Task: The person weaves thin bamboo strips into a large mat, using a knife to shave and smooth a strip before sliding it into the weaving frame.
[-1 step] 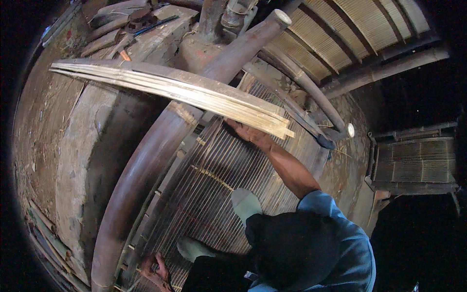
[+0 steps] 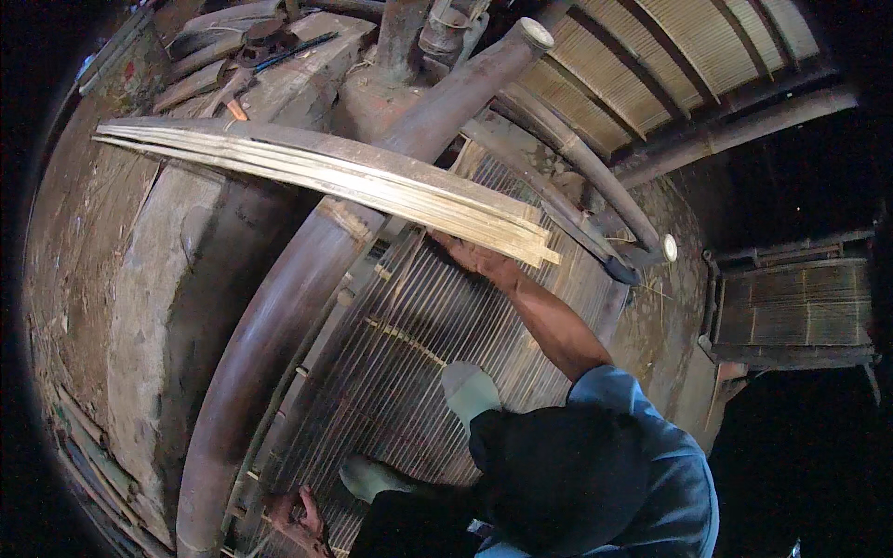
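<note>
A bundle of long split bamboo strips [image 2: 326, 172] lies aslant over a thick brown bamboo pole [image 2: 270, 325], its right end above a slatted bamboo panel [image 2: 400, 400]. My right hand [image 2: 476, 260] reaches under that end, against the slats; the bundle hides part of the fingers, so their grip does not show. At the panel's lower left, my left hand [image 2: 298, 523] rests with thumb and forefinger curled toward each other. Anything between them is too small to make out. Two feet in pale socks [image 2: 472, 389] stand on the slats between my hands.
A rough concrete ledge [image 2: 153, 307] runs along the left of the pole. Near the top left lie cut bamboo pieces [image 2: 200, 70] and a tool with an orange end [image 2: 237, 110]. Framed slatted panels [image 2: 665, 65] stand at the upper right, and a bench-like bamboo frame [image 2: 791, 302] farther right.
</note>
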`<state>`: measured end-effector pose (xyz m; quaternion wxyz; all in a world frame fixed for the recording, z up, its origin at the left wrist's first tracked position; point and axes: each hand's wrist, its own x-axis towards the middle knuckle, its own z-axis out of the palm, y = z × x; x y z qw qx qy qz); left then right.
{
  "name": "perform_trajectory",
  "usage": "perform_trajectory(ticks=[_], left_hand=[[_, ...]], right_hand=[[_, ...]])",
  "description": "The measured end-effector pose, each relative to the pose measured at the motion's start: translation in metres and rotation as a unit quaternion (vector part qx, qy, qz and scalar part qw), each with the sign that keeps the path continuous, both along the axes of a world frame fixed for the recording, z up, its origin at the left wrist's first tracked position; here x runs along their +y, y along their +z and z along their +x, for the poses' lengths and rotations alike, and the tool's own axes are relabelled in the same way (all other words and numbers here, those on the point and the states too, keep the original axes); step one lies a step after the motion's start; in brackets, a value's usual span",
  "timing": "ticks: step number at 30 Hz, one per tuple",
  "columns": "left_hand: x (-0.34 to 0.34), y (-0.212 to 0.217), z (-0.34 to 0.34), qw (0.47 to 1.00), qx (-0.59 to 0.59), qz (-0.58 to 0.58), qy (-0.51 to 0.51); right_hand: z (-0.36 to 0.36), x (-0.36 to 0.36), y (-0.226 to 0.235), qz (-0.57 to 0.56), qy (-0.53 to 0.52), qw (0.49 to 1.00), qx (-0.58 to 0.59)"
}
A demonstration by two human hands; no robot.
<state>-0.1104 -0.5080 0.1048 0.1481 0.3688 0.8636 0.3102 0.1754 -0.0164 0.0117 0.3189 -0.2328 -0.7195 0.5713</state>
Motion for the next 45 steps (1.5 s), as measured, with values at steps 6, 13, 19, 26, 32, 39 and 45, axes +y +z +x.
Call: perform_trajectory(ticks=[6,13,19,26,32,39,45], left_hand=[[-0.006,-0.034,0.006,0.997,0.014,-0.044,0.054],[0.039,-0.088,-0.030,0.990,0.053,-0.110,0.067],[0.042,-0.115,-0.058,0.989,-0.045,0.055,0.132],[-0.028,-0.113,-0.059,0.966,0.093,-0.035,0.239],[-0.025,-0.103,-0.063,0.965,-0.087,-0.001,0.246],[-0.101,-0.176,-0.074,0.968,0.151,-0.063,0.189],[-0.092,-0.178,-0.069,0.960,0.125,-0.057,0.244]], right_hand=[[0.001,0.029,0.000,0.092,-0.045,0.977,-0.186],[-0.029,0.022,0.005,0.169,-0.169,0.917,-0.320],[-0.103,-0.023,0.025,0.315,-0.042,0.905,-0.284],[-0.126,-0.031,0.027,0.217,0.009,0.871,-0.440],[-0.107,-0.020,0.037,0.267,0.001,0.851,-0.453],[-0.067,0.049,0.000,0.306,-0.056,0.896,-0.317],[-0.054,0.090,0.002,0.367,-0.014,0.818,-0.443]])
